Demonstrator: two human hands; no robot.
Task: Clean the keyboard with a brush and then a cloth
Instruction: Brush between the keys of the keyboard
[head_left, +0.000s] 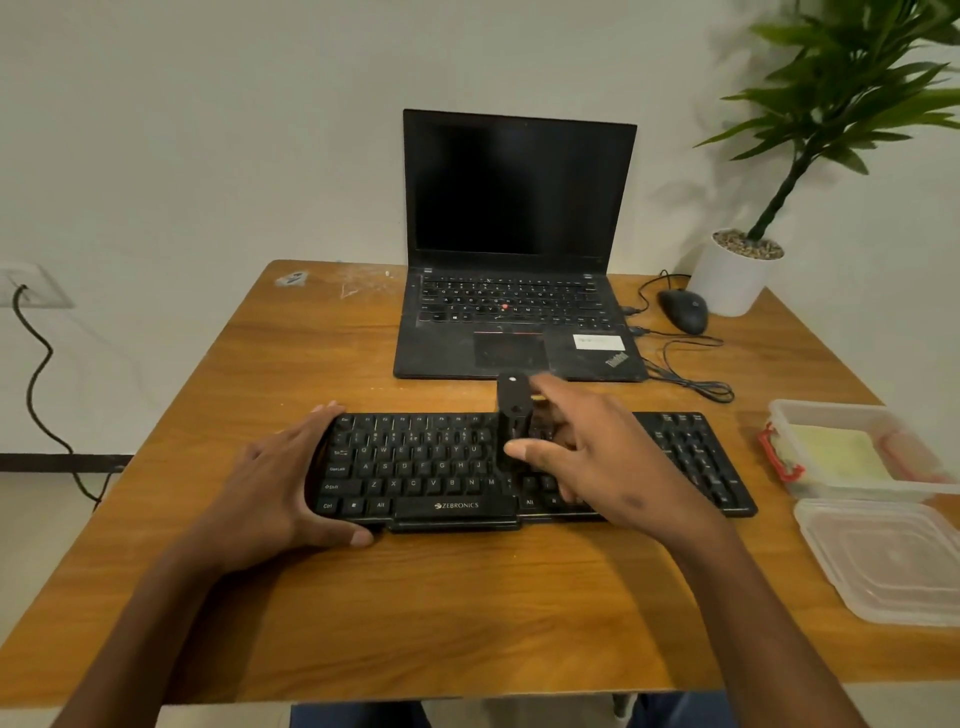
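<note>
A black Zebronics keyboard (431, 467) lies across the middle of the wooden table (415, 613). My left hand (283, 488) grips its left end, fingers along the far edge and thumb on the near edge. My right hand (587, 457) holds a black brush (511, 415) upright over the keys right of centre, thumb against its handle; the hand is motion-blurred and hides the bristles. A yellowish cloth (836, 457) lies in an open clear plastic box (789, 415) at the right.
An open black laptop (519, 234) stands behind the keyboard. A wired mouse (683, 309) and its cables lie to the laptop's right, beside a white potted plant (732, 275). The box's clear lid (888, 561) rests near the right edge.
</note>
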